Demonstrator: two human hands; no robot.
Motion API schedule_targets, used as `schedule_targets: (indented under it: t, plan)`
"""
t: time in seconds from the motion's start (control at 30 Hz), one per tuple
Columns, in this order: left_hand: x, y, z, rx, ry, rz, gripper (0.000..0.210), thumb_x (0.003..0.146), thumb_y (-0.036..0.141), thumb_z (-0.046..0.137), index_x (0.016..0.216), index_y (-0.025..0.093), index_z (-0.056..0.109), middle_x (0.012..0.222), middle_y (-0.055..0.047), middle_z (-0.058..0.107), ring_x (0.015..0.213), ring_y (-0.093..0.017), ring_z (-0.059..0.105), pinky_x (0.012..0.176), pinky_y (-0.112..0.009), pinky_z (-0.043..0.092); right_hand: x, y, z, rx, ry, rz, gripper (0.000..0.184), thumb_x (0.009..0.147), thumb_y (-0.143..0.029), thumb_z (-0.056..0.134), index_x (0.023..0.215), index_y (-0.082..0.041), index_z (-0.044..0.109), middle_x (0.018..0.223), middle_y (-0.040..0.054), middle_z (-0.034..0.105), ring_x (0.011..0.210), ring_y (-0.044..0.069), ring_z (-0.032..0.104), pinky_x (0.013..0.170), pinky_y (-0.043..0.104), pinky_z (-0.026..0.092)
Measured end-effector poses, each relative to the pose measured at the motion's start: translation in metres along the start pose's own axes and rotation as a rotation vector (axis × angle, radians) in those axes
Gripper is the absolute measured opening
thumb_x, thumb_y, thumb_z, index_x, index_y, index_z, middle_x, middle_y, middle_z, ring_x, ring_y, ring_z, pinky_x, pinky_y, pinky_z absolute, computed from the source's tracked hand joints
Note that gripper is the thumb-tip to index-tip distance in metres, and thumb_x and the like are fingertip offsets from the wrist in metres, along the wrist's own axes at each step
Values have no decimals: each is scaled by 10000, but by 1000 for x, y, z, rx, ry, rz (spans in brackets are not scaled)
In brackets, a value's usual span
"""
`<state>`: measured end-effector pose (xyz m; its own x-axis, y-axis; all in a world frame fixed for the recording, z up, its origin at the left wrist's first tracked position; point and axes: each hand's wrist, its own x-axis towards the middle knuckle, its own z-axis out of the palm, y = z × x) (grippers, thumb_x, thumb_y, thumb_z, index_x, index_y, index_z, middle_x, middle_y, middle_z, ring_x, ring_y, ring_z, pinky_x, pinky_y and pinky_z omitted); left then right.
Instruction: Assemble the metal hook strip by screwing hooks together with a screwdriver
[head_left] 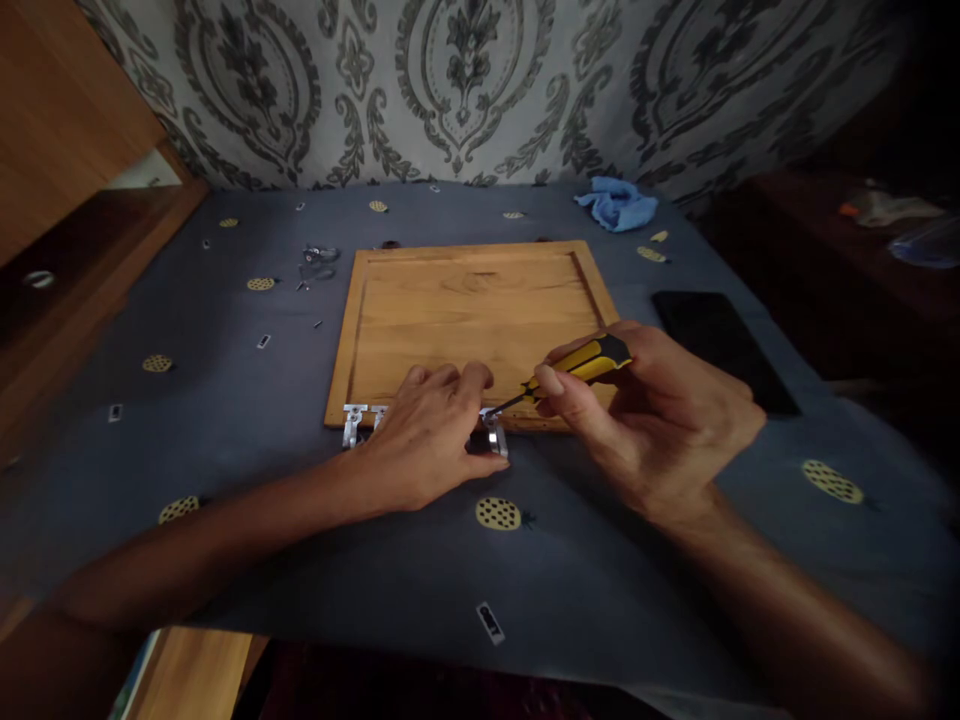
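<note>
A wooden panel (pixel 472 310) with a raised frame lies flat on the cloth. Along its near edge sit small silver metal hinges, one at the left corner (pixel 352 425) and another hinge (pixel 496 436) to the right of my left hand. My left hand (pixel 427 440) rests over that edge, its thumb and forefinger closed around the right-hand hinge. A yellow and black screwdriver (pixel 581 368) is in the grip of my right hand (pixel 652 420), tilted, with its tip at the top of the same hinge. Part of another hinge shows beside my left fingers, mostly hidden.
Left of the panel lie loose metal hardware (pixel 319 262) and a small screw (pixel 318 323). A blue cloth (pixel 619 204) is bunched at the back right. A dark flat phone-like slab (pixel 724 350) lies right of the panel. Wooden furniture (pixel 75 130) stands at the left.
</note>
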<state>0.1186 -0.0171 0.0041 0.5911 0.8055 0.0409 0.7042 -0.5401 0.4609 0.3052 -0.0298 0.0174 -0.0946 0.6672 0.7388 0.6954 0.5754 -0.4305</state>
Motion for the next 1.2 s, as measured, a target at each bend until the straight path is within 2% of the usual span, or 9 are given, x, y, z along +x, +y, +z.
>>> schedule_targets:
  t: [0.2,0.37,0.53,0.6,0.77,1.07,1.2]
  plan:
    - [1,1,-1,14,-6,-3,472,831,402,781,1137,202,482,1087,-76,688,1127,-314,625,966,-455,444,5,3,-5,187,-133,-59,107,918,-283,703,876,-331,617,722,-8,660,591,197,621,508,366,468]
    - [0,0,1,17,12,1,485,826,403,788,1142,198,483,1095,-80,690,1114,-309,628,956,-451,450,9,5,-6,281,-157,14,137,881,-247,741,859,-338,641,743,-14,678,582,197,626,516,373,486]
    - [0,1,-1,13,-4,8,498,829,388,794,1155,185,476,1111,-90,685,1131,-314,624,958,-453,450,10,8,-5,353,-183,-18,136,880,-203,716,865,-333,679,810,11,722,664,211,679,543,369,535]
    - [0,2,-1,13,-1,8,495,828,380,797,1145,181,474,1105,-92,683,1119,-313,628,956,-451,451,9,8,-6,342,-200,16,114,891,-222,711,892,-334,689,843,11,738,675,204,693,549,360,558]
    - [0,1,1,11,11,-1,481,821,387,798,1115,203,464,1067,-71,686,1112,-312,632,954,-453,453,2,8,-1,296,-132,92,46,909,-299,720,892,-311,679,770,-26,721,553,163,668,471,317,531]
    - [1,2,0,24,-15,-11,499,830,405,794,1151,194,475,1132,-91,687,1148,-312,616,978,-455,444,-1,8,4,234,-28,97,196,854,-369,797,807,-295,621,649,-48,638,537,165,607,524,344,475]
    - [1,3,-1,32,-23,-19,512,831,404,791,1174,180,484,1125,-93,683,1139,-313,615,973,-453,443,-3,6,6,253,-19,103,182,862,-340,787,791,-281,630,656,-35,650,565,173,627,528,342,491]
